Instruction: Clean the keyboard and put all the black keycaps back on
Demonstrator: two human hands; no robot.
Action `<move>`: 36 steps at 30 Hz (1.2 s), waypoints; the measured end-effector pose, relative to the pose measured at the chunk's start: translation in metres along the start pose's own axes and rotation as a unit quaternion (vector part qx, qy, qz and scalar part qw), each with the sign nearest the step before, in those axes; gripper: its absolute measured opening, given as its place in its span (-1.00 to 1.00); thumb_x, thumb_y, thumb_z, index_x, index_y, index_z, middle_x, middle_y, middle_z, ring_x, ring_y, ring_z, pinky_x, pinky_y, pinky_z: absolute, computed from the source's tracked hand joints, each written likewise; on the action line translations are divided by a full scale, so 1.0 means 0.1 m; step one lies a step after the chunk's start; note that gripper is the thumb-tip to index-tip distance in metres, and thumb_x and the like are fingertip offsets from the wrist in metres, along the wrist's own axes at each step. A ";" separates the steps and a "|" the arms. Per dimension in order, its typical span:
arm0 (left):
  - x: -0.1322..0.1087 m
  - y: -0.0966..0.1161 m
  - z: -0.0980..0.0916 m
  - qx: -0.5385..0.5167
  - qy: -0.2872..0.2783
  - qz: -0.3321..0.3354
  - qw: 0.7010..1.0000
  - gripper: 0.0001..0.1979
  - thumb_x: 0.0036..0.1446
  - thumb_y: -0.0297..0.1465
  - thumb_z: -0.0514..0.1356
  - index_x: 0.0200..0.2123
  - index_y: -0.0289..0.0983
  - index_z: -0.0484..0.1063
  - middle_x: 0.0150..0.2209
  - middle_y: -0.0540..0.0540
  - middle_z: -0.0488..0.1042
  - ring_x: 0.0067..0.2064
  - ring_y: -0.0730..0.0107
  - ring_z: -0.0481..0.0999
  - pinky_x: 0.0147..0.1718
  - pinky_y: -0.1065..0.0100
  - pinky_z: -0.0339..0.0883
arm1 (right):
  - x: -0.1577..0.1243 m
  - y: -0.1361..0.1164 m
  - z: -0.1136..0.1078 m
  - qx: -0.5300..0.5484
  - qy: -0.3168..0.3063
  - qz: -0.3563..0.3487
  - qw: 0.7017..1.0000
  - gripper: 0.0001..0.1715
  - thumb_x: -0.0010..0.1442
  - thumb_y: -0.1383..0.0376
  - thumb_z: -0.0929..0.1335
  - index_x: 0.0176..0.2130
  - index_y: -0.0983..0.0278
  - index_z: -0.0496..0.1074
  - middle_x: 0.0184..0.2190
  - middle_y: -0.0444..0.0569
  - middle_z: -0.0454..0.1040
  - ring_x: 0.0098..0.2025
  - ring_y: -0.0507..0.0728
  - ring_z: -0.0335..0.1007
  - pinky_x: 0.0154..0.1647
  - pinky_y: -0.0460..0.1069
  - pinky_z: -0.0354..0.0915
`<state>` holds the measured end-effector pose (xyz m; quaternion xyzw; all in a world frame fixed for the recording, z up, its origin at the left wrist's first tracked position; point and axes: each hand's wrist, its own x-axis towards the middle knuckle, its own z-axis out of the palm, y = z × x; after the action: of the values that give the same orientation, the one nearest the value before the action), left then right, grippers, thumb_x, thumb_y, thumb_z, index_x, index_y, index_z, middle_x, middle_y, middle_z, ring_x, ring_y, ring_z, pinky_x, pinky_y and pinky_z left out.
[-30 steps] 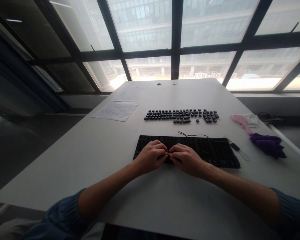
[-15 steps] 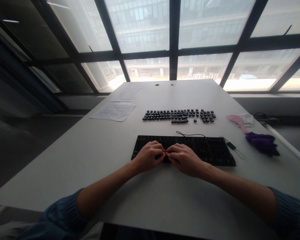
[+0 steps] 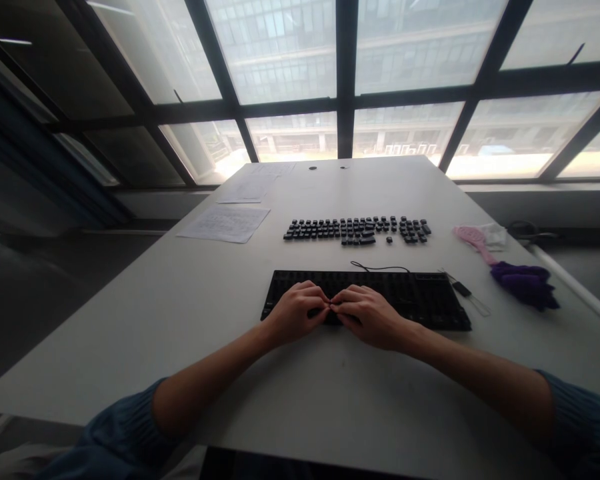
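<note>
A black keyboard [image 3: 430,303] lies on the white table, most of its keycaps gone from what I can see. Over its left half, my left hand [image 3: 299,308] and my right hand [image 3: 367,313] meet fingertip to fingertip. Both are closed in a pinch around a small dark thing, too hidden to name. Beyond the keyboard, loose black keycaps [image 3: 313,230] lie in rows. A thin wire tool with a black handle [image 3: 461,289] lies against the keyboard's right end.
At the right lie a pink brush [image 3: 473,237], a purple cloth [image 3: 523,283] and a crumpled white wrapper [image 3: 495,235]. Printed papers [image 3: 225,223] rest on the left. The keyboard's cable [image 3: 380,269] curls behind it. Large windows stand past the table's far edge.
The view has shifted very slightly. Both hands keep the same pinch over the keyboard, with no other visible movement.
</note>
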<state>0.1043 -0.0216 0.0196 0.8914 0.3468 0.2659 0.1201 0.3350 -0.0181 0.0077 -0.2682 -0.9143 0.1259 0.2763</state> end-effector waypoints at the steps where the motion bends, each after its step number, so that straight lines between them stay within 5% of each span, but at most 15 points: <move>1: 0.00 0.00 0.00 0.000 -0.001 0.000 1.000 -0.86 0.25 -0.44 0.22 -0.34 -0.22 0.58 -0.26 -0.08 0.61 -0.17 0.29 0.51 -0.09 0.20 0.39 | 0.00 0.01 0.00 0.003 0.001 0.003 1.000 -0.78 0.36 0.34 0.32 -0.15 0.19 0.59 -0.09 0.00 0.60 -0.09 0.16 0.46 -0.07 0.09 0.33; 22: 0.00 -0.03 0.01 -0.013 -0.002 -0.004 1.000 -0.86 0.25 -0.44 0.22 -0.35 -0.22 0.58 -0.25 -0.09 0.61 -0.16 0.28 0.51 -0.08 0.19 0.39 | 0.08 0.10 0.12 0.148 0.109 0.111 0.977 -0.84 0.18 0.49 0.42 -0.30 0.25 0.58 -0.28 0.00 0.59 -0.20 0.16 0.51 -0.12 0.05 0.42; 36: 0.01 -0.04 0.01 -0.014 0.006 0.003 1.000 -0.86 0.25 -0.43 0.23 -0.35 -0.23 0.57 -0.26 -0.07 0.61 -0.16 0.29 0.52 -0.09 0.22 0.38 | 0.09 0.03 0.08 0.072 0.053 0.035 0.995 -0.81 0.26 0.46 0.39 -0.37 0.27 0.55 -0.27 0.01 0.56 -0.19 0.13 0.42 -0.13 0.03 0.39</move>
<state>0.1035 -0.0185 0.0171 0.8889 0.3412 0.2768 0.1297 0.3252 -0.0114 0.0036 -0.2855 -0.8772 0.1862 0.3381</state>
